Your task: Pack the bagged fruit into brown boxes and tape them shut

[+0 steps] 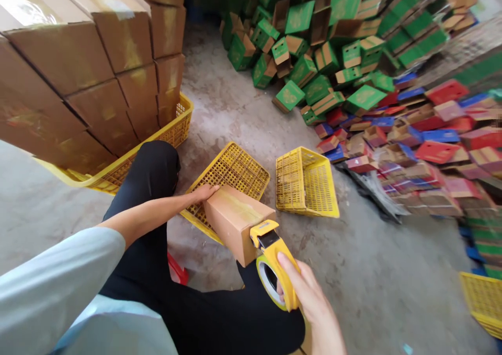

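A brown cardboard box [231, 221] lies on an upturned yellow plastic crate [251, 169] between my knees. Clear yellowish tape runs along its top seam. My left hand [205, 193] rests against the box's far left end, fingers stretched along its top edge. In my right hand [304, 287] is a yellow tape dispenser [288, 268], its fingers wrapped round the handle. The dispenser's head touches the box's near right end at the top edge, and a tape roll sits in its frame.
Stacked taped cartons [105, 46] stand in a large yellow crate [145, 148] on the left. Another yellow crate [319, 185] lies tipped on the floor ahead. Piles of green boxes [290, 96] and red boxes [437, 151] spread across the back and right. A yellow crate [484, 297] sits far right.
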Available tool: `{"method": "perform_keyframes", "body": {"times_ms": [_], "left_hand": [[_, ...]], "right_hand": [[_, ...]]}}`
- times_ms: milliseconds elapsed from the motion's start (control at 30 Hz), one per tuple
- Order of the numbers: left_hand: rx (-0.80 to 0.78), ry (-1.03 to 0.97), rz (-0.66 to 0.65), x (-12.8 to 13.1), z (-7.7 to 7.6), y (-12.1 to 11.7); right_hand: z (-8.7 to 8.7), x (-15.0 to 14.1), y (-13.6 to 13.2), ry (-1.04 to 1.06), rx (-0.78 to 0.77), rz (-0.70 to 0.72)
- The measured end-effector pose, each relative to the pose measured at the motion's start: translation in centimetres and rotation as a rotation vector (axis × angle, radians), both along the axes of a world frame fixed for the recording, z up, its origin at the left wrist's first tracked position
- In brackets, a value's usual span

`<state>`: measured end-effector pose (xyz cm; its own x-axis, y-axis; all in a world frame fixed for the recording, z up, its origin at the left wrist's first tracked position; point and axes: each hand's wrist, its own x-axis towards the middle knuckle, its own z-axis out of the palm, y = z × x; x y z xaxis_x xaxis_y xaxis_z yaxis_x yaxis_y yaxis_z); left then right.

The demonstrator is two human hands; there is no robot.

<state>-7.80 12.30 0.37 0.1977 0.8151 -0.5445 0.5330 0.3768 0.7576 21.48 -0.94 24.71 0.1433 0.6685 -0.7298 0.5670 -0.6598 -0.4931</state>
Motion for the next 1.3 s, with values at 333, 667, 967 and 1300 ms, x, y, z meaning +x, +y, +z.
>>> {"method": "perform_keyframes", "body": {"times_ms": [333,667,967,1300], "left_hand": [[0.727,-0.444,-0.280,-0.7,11.5,-0.3],[1.093,-0.374,-0.583,-0.9,12.6,0.0],[1.291,-0.312,-0.540,0.5,10.0,-0.2],[1.388,-0.217,-0.673,2.2,9.6,-0.6]], "right_hand": [[1.2,-5.0,6.0,-0.013,0.053,0.103],[1.4,-5.8,8.2,-0.008,0.039,0.134],[1.9,-4.7,5.2,0.064,0.032,0.160],[2.3,-2.9,3.2,0.163,-0.004,0.136]]}}
